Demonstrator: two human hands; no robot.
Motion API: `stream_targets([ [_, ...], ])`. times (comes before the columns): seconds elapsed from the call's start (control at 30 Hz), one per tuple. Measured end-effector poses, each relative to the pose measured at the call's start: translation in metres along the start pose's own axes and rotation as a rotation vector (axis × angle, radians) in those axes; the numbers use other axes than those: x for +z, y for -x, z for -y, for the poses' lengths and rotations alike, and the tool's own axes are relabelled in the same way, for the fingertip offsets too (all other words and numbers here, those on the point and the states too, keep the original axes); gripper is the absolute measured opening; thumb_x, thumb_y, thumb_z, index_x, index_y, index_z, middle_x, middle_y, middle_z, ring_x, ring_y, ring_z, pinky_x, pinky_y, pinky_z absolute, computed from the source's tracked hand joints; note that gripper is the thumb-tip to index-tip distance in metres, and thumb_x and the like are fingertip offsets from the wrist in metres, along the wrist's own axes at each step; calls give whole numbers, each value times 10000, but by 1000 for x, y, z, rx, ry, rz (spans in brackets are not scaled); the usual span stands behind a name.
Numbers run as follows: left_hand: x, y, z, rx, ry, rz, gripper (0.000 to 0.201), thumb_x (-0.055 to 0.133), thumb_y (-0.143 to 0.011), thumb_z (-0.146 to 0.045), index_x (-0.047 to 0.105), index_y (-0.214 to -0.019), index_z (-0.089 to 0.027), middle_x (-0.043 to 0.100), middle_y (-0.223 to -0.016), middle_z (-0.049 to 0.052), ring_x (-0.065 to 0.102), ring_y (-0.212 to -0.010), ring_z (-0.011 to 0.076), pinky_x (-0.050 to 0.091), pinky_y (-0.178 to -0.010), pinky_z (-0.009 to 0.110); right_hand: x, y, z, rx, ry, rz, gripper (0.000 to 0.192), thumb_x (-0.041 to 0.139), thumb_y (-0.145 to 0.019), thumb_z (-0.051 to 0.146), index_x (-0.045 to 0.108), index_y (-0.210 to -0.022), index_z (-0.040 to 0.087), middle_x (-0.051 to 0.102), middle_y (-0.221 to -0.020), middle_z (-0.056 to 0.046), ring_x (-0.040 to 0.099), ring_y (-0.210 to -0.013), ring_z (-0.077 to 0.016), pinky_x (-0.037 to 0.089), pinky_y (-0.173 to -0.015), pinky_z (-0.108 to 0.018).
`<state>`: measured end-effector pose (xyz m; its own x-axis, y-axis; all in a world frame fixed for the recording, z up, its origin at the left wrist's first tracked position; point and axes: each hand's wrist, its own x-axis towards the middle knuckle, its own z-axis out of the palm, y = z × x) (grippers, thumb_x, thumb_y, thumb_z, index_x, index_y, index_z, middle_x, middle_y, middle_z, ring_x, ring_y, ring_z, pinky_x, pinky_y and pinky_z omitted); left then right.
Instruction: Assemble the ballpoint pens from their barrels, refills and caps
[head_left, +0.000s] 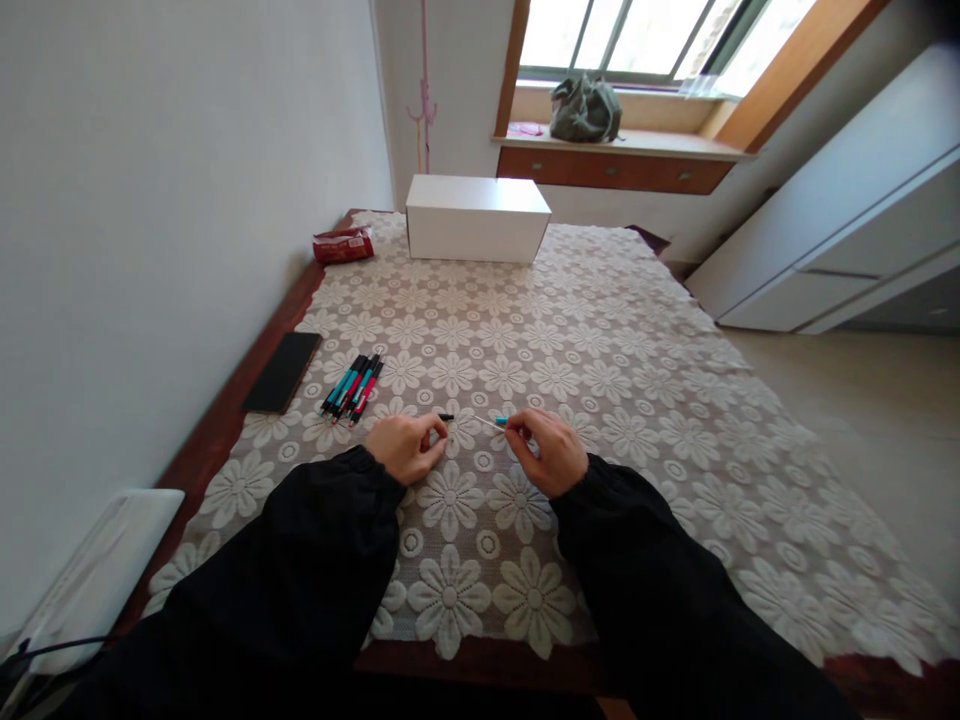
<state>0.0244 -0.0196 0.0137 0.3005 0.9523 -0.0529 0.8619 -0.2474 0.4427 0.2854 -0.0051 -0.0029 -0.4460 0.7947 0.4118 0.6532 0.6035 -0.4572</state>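
Your left hand (pixel 406 447): grip pinching black piece (pixel 447 416) | your right hand (pixel 550 450): grip pinching rod (pixel 489 424), teal piece (pixel 500 420), above tabletop (pixel 214 445) | rod likely light, stiff, slippery; hold mid-length

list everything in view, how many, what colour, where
table: 1, dark red, foreground
cloth: 1, grey and white, over table
pens: several, teal, red, black, left on cloth
slab: 1, black, beside pens
packet: 1, red, far left corner
box: 1, white, far end
white object: 1, white, lower left
cable: count unclear, dark, lower left
stand: 1, pink, behind box
window: 1, brown frame, far wall
bag: 1, grey-green, below window
drawers: row, brown, below bag
cabinet: 1, white, right
black piece: 1, black, left fingertips
teal piece: 1, teal, right fingertips
rod: 1, pale, right fingertips
sleeves: 2, black, foreground
left hand: 1, bare, left of centre
right hand: 1, bare, right of centre
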Motion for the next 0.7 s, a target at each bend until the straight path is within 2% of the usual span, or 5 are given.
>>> stream_targets([
  [0.1,0,1,0,7,-8,-9,148,613,-891,-338,711,-952,-246,669,-655,-32,579,-584,142,314,-577,263,9,3,6,63,-52,25,119,502,-968,244,583,-881,230,652,-734,-11,601,-670,-171,458,-701,-317],
  [0.23,1,2,-1,11,-25,-17,157,599,-899,-346,706,-956,-246,662,-646,-27,578,-579,143,303,-566,268,17,6,3,-10,1,81,114,510,-954,232,593,-875,228,692,-817,-46,638,-762,-199,471,-740,-326],
  [0.37,2,3,-1,11,-30,-15,165,592,-905,-354,706,-967,-253,668,-657,-24,596,-598,150,318,-572,273,18,6,0,-29,-12,90,121,491,-965,228,591,-897,229,704,-871,-57,645,-792,-199,484,-751,-317],
  [0.7,5,2,2,6,-30,-9,170,595,-918,-355,710,-1003,-263,675,-677,-23,604,-614,162,304,-579,273,18,7,-1,-10,-18,89,114,480,-976,237,571,-907,232,700,-857,-47,653,-793,-197,483,-749,-311],
])
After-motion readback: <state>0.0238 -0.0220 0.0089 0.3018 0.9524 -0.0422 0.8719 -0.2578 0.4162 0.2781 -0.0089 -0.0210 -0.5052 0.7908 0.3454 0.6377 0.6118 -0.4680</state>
